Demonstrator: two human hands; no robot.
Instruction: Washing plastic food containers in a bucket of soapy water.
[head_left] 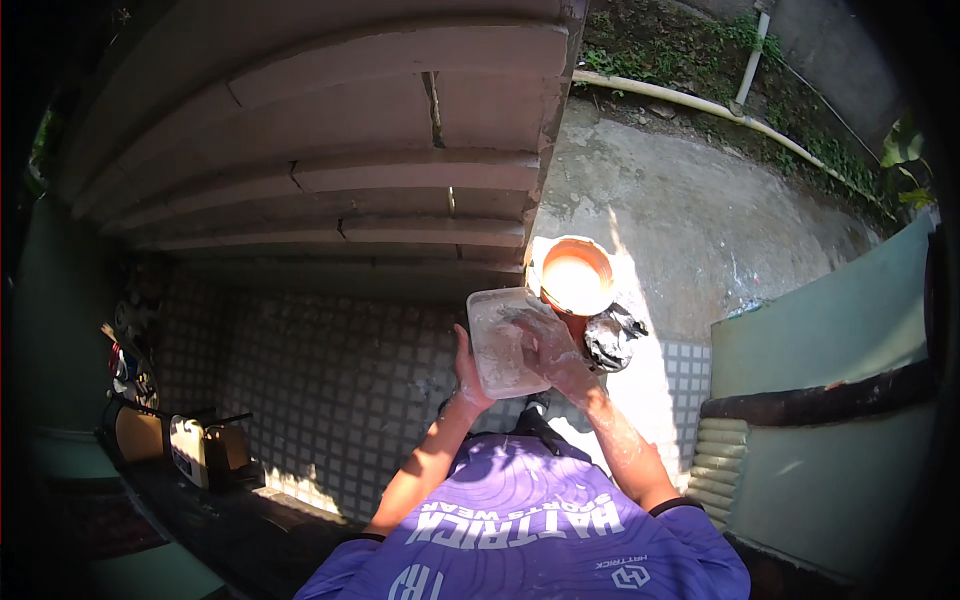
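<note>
A clear, square-cornered plastic container is held up in front of my body. My left hand grips its left side and near corner, with the thumb along the wall. Whitish, paste-like residue smears the inside of the container. My right hand reaches over its right side, the fingers stretched into it and the thumb apart from them. White residue coats that hand and its forearm. Exactly what the fingertips touch is hard to make out.
Just beyond the container stands an orange bucket with pale, sunlit contents. Beside it lies a crumpled black-and-white plastic bag. A panelled pinkish structure rises ahead on the left. Chairs stand left, and a low green wall right.
</note>
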